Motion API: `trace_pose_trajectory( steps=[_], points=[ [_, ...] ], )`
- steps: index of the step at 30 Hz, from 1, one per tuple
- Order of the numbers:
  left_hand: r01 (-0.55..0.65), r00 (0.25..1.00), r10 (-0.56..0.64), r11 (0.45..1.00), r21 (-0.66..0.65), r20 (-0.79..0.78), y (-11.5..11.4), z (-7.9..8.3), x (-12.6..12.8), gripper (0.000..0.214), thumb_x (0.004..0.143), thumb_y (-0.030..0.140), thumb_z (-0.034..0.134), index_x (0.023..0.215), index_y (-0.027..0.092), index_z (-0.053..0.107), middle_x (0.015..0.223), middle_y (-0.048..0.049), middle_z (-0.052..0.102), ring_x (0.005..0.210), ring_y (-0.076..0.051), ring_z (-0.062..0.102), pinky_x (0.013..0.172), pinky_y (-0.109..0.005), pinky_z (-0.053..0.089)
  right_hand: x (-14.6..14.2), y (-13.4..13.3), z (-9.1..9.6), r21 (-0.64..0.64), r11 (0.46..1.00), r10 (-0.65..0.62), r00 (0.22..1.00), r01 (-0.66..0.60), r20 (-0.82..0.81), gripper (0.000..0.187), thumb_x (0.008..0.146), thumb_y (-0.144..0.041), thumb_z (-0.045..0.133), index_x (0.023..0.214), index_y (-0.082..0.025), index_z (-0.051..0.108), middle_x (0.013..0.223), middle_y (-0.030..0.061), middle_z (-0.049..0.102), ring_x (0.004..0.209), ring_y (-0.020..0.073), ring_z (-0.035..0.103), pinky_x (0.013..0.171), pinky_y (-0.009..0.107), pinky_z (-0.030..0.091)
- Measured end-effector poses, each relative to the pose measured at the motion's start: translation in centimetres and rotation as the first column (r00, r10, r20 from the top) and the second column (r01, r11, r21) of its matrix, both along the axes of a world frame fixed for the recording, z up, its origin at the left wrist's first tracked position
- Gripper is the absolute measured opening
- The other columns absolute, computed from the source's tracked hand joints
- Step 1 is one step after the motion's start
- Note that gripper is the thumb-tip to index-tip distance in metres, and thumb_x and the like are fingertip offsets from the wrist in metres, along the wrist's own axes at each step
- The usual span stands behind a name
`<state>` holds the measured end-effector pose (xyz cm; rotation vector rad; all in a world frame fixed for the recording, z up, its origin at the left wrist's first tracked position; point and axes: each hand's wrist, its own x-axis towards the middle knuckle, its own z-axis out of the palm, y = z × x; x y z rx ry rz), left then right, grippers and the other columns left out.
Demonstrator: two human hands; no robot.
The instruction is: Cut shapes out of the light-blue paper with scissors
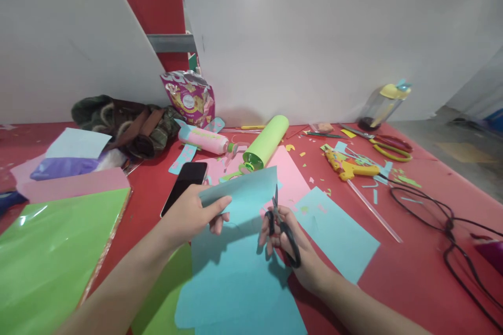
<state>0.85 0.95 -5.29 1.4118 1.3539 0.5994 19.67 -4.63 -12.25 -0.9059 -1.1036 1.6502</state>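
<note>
My left hand (pixel 194 214) pinches the upper left edge of a light blue paper sheet (pixel 236 272), lifting its top part up. In my right hand (pixel 288 243) is a pair of black-handled scissors (pixel 281 225), fingers through the loops, blades pointing up at the sheet's right edge. The sheet droops toward me over a green sheet (pixel 165 298) on the red table (pixel 412 272).
A black phone (pixel 184 179) lies just beyond my left hand. A rolled green paper (pixel 266 142), pink glue bottle (pixel 202 140), yellow glue gun (pixel 348 166), red-and-yellow shears (pixel 387 145), a water bottle (pixel 383 104), black cables (pixel 448 225) and stacked coloured sheets (pixel 51 251) lie around.
</note>
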Motion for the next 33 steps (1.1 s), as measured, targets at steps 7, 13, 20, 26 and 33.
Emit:
trace_pose_trajectory(
  steps=[7, 13, 20, 26, 33],
  points=[
    [0.010, 1.000, -0.010, 1.000, -0.005, 0.021, -0.2, -0.4, 0.0, 0.022, 0.071, 0.031, 0.054, 0.055, 0.016, 0.051, 0.038, 0.0052, 0.052, 0.036, -0.009, 0.050, 0.043, -0.020, 0.042, 0.0, 0.0, 0.1, 0.044, 0.999, -0.023, 0.999, 0.022, 0.039, 0.043, 0.073, -0.056, 0.051, 0.100, -0.024, 0.040, 0.082, 0.0018, 0.045, 0.065, 0.0138, 0.052, 0.052, 0.026, 0.037],
    [0.012, 1.000, -0.012, 1.000, 0.017, 0.008, -0.1, -0.5, 0.0, 0.021, 0.071, 0.031, 0.054, 0.057, 0.016, 0.051, 0.038, 0.0056, 0.053, 0.036, -0.009, 0.051, 0.043, -0.020, 0.042, 0.0, 0.0, 0.0, 0.059, 0.998, -0.038, 0.998, 0.036, 0.047, 0.042, 0.075, -0.055, 0.049, 0.099, -0.022, 0.038, 0.079, 0.0006, 0.046, 0.059, 0.0114, 0.050, 0.049, 0.024, 0.035],
    [0.023, 1.000, -0.023, 0.999, 0.033, -0.007, -0.1, -0.3, 0.2, 0.022, 0.071, 0.030, 0.052, 0.054, 0.016, 0.051, 0.038, 0.0060, 0.053, 0.035, -0.009, 0.051, 0.041, -0.019, 0.042, 0.0, 0.0, -0.1, 0.086, 0.996, -0.039, 0.998, 0.035, 0.043, 0.041, 0.076, -0.055, 0.048, 0.099, -0.022, 0.038, 0.076, -0.0003, 0.047, 0.057, 0.0120, 0.054, 0.047, 0.024, 0.034],
    [0.029, 0.999, -0.029, 0.998, 0.048, -0.019, -0.2, -0.6, 0.3, 0.023, 0.072, 0.028, 0.052, 0.053, 0.016, 0.052, 0.037, 0.0050, 0.054, 0.035, -0.009, 0.052, 0.040, -0.018, 0.042, 0.0, 0.0, -0.2, 0.093, 0.995, -0.042, 0.999, 0.039, 0.031, 0.040, 0.076, -0.054, 0.048, 0.100, -0.023, 0.039, 0.077, -0.0006, 0.047, 0.059, 0.0123, 0.055, 0.047, 0.024, 0.034],
    [-0.003, 0.999, 0.004, 0.999, 0.049, -0.033, -0.5, -1.1, 0.6, 0.022, 0.073, 0.029, 0.053, 0.055, 0.016, 0.053, 0.035, 0.0049, 0.052, 0.039, -0.011, 0.054, 0.046, -0.020, 0.045, 0.0, 0.0, -0.5, 0.074, 0.995, -0.068, 0.997, 0.064, 0.048, 0.033, 0.080, -0.048, 0.047, 0.100, -0.023, 0.039, 0.077, -0.0010, 0.046, 0.060, 0.0120, 0.056, 0.047, 0.024, 0.035]
  ],
)
